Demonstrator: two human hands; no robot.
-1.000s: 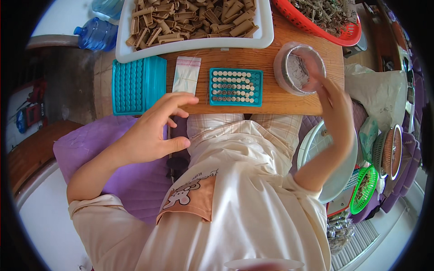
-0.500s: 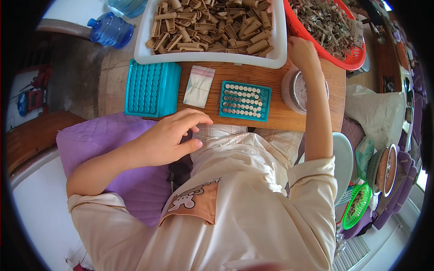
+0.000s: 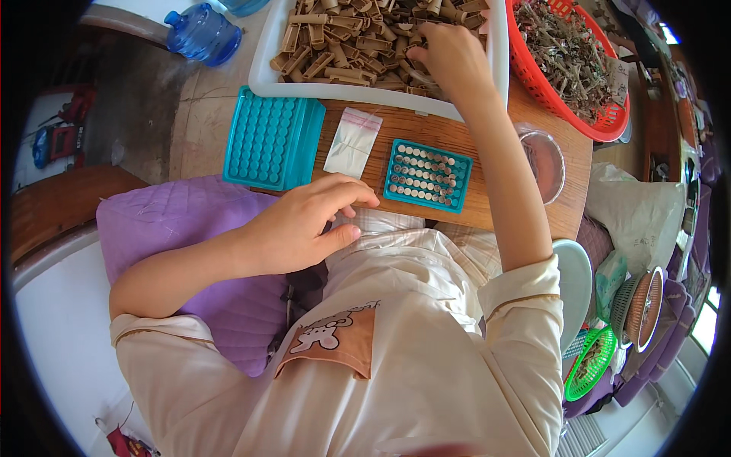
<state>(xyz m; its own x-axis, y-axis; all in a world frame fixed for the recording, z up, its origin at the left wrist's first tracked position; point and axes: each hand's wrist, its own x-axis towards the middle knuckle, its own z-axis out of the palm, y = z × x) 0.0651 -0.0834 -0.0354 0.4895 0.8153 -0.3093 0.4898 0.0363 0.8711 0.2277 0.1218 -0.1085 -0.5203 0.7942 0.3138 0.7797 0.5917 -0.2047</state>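
Observation:
My right hand [image 3: 455,62] reaches over the near right side of a white plastic bin [image 3: 365,93] into a heap of brown half-round plastic pieces [image 3: 346,46]. Its thumb and forefinger are apart among the pieces, and I see none lifted. Above my lap, close to the table's front edge, my left hand [image 3: 314,221] hovers with loosely bent, parted fingers and nothing in it. Between my arms on the table lies a small teal tray [image 3: 429,202] with rows of small round pieces, mostly whitish, some darker. A clear packet [image 3: 353,142] of white contents lies left of it.
A larger teal rack [image 3: 263,141] stands at the table's left. Right of my right forearm is a clear round tub [image 3: 544,164]. A red basket [image 3: 525,80] of shredded-looking scraps stands at the far right. Blue water bottles [image 3: 204,34] are at the far left.
My right hand has moved left, from the bin's right edge near the red basket into the brown pieces. My left hand keeps its pose. The whole view has shifted slightly.

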